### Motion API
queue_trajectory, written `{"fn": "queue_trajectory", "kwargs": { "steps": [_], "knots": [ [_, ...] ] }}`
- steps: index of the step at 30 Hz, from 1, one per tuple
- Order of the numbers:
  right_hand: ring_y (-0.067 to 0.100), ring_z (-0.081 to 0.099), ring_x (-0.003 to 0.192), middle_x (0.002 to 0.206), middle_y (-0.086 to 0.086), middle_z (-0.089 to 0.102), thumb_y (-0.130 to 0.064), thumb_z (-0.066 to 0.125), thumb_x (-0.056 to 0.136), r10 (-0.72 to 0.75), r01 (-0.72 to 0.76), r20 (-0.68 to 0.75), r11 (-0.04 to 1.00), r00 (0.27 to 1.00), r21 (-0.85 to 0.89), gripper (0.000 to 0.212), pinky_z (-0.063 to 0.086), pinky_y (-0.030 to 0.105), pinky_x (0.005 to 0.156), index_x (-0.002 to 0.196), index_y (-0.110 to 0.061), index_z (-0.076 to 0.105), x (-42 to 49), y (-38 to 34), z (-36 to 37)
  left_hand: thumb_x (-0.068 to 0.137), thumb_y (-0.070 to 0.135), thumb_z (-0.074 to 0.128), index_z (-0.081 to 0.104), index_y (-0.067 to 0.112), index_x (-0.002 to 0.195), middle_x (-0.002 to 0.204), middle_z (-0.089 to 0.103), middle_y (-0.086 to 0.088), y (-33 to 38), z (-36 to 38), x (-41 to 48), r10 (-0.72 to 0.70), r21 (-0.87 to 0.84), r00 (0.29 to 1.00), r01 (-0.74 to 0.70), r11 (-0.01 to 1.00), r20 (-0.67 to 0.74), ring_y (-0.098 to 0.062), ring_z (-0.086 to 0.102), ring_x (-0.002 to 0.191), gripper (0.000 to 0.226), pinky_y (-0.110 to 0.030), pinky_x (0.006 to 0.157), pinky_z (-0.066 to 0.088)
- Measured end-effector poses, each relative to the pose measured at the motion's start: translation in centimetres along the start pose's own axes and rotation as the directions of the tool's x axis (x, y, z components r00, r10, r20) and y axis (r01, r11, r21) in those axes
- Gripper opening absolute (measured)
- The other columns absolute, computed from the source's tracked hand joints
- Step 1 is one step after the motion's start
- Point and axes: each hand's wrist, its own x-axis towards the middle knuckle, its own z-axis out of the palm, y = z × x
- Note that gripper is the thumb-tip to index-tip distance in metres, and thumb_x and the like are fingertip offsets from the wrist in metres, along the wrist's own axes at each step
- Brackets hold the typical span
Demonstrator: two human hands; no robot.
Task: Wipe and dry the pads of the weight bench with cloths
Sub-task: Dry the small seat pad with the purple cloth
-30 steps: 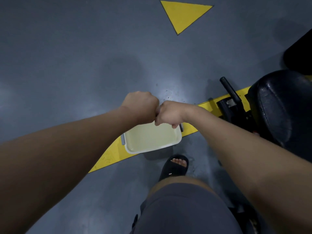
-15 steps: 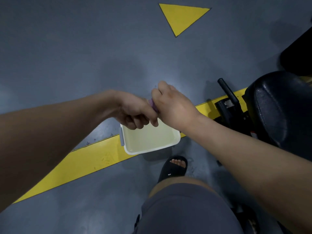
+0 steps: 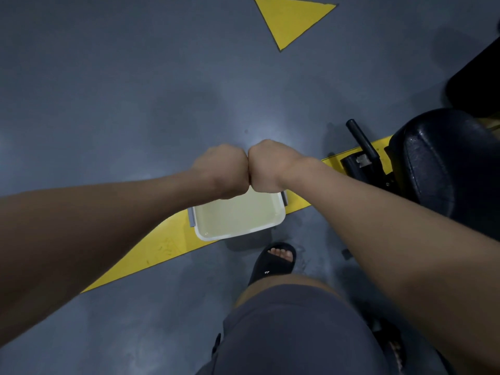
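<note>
L hand & R hand are balled into fists, knuckles butted together, right over the far edge of the tub of pale water. Fingers tuck under, out of sight, so we can't tell what they clamp; no cloth shows. The bench pad lies off to our right, well apart from both fists, R hand nearer. Next move, we reckon, is a swing rightward, R arm leading.
</note>
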Motion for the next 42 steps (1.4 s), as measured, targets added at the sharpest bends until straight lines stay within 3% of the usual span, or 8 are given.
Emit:
{"fn": "queue_trajectory", "kwargs": {
  "steps": [7,16,26,29,31,35,39,42],
  "knots": [
    [0.031,0.063,0.060,0.057,0.006,0.059,0.001,0.045,0.076,0.060,-0.094,0.177,0.978,0.982,0.188,0.021,0.048,0.031,0.055,0.060,-0.011,0.053,1.4,0.0,0.6,0.082,0.013,0.058,0.049,0.017,0.067,0.066,0.043,0.000,-0.4,0.5,0.4,0.042,0.120,0.992,-0.028,0.992,-0.118,-0.019,0.037,0.052,0.018,-0.028,0.056,0.034],
    [0.012,0.057,0.035,0.084,0.001,0.054,-0.014,0.057,0.094,0.035,-0.166,0.298,0.889,0.954,0.427,0.020,0.041,0.017,0.038,0.075,-0.020,0.060,1.2,1.1,1.3,0.086,0.020,0.059,0.059,0.021,0.077,0.067,0.042,0.002,-0.2,0.7,1.0,0.149,0.248,0.982,-0.116,0.962,-0.117,-0.028,0.050,0.065,0.008,-0.029,0.057,0.034],
    [0.012,0.041,0.027,0.067,0.003,0.039,-0.010,0.062,0.094,0.035,-0.297,0.399,0.728,0.916,0.618,0.019,0.035,0.014,0.035,0.079,-0.015,0.054,-0.1,0.3,2.3,0.089,0.031,0.060,0.068,0.023,0.083,0.063,0.038,0.004,-0.6,1.7,0.6,0.197,0.338,0.975,-0.153,0.929,-0.100,-0.028,0.048,0.064,0.013,-0.027,0.055,0.029],
    [0.013,0.058,0.038,0.061,-0.001,0.048,-0.019,0.059,0.093,0.075,-0.209,0.250,0.795,0.965,0.569,0.026,0.036,0.014,0.036,0.068,-0.019,0.051,-0.2,0.0,3.0,0.088,0.030,0.059,0.066,0.024,0.083,0.068,0.042,0.005,-0.8,1.4,0.6,0.173,0.301,0.982,-0.143,0.943,-0.074,-0.028,0.052,0.070,0.011,-0.029,0.061,0.038],
    [0.025,0.063,0.066,0.071,0.000,0.052,-0.031,0.055,0.091,0.105,-0.092,-0.009,0.906,0.994,0.413,0.027,0.039,0.022,0.050,0.067,-0.020,0.048,-0.2,0.4,3.5,0.088,0.030,0.056,0.067,0.023,0.086,0.074,0.051,0.002,-1.2,1.0,0.7,0.059,0.160,0.997,-0.050,0.986,-0.055,-0.026,0.054,0.069,0.014,-0.030,0.063,0.042],
    [0.028,0.055,0.098,0.112,0.002,0.050,-0.026,0.061,0.087,-0.052,0.075,-0.357,0.996,0.933,0.051,0.026,0.040,0.035,0.065,0.111,-0.023,0.052,-1.1,1.3,3.6,0.088,0.012,0.055,0.043,0.015,0.070,0.061,0.040,-0.004,-1.7,-0.5,1.1,-0.082,-0.306,0.939,0.190,0.933,0.334,-0.017,0.032,0.046,0.022,-0.024,0.049,0.029],
    [0.028,0.057,0.096,0.102,0.002,0.053,-0.022,0.060,0.090,-0.191,0.149,-0.431,0.980,0.882,-0.130,0.017,0.018,0.029,0.050,0.106,-0.017,0.057,-1.5,0.6,2.7,0.089,0.007,0.057,0.025,0.025,0.058,0.059,0.016,0.001,-1.4,-2.7,0.1,0.111,-0.519,0.744,0.342,0.783,0.658,-0.015,0.012,0.048,0.048,-0.022,0.048,0.009],
    [0.025,0.050,0.073,0.073,-0.005,0.044,-0.029,0.064,0.085,-0.108,0.034,-0.362,0.978,0.926,-0.205,0.019,0.015,0.025,0.050,0.073,-0.021,0.052,-1.6,-0.1,1.1,0.089,0.005,0.058,0.031,0.020,0.063,0.059,0.023,-0.002,-1.1,-2.5,-0.2,0.086,-0.463,0.798,0.255,0.849,0.597,-0.018,0.018,0.048,0.040,-0.022,0.046,0.015]
  ]
}}
